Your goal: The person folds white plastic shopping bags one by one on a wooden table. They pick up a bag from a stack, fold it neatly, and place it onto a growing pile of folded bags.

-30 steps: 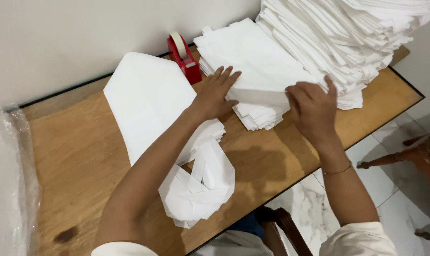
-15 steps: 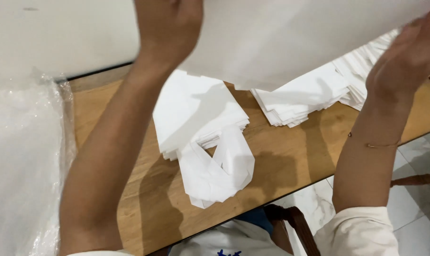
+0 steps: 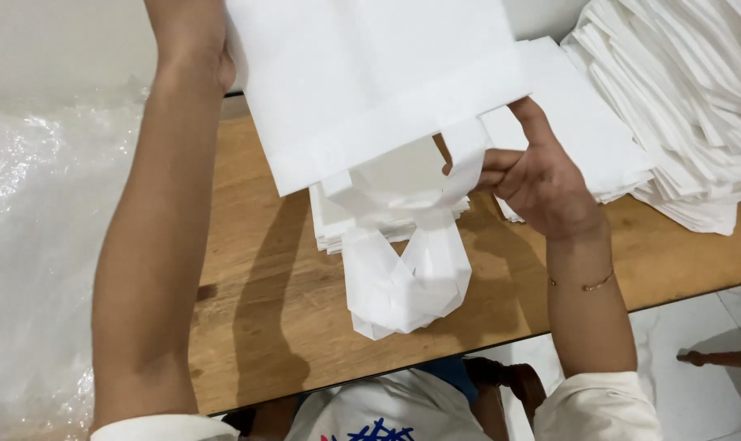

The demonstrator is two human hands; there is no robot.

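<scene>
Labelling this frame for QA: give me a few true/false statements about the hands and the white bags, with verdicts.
1. The right hand pinches a handle loop of the lifted white bag. True.
2. The left hand rests flat on the wooden table. False: it is raised at the top of the view, at the bag's upper left edge.
3. A stack of white bags lies under the lifted one, handles hanging toward the near table edge. True.
4. The tall pile of white bags sits at the far left. False: it is at the right; clear plastic wrap is at the left.
5. A thin bracelet is on the right wrist. True.
</scene>
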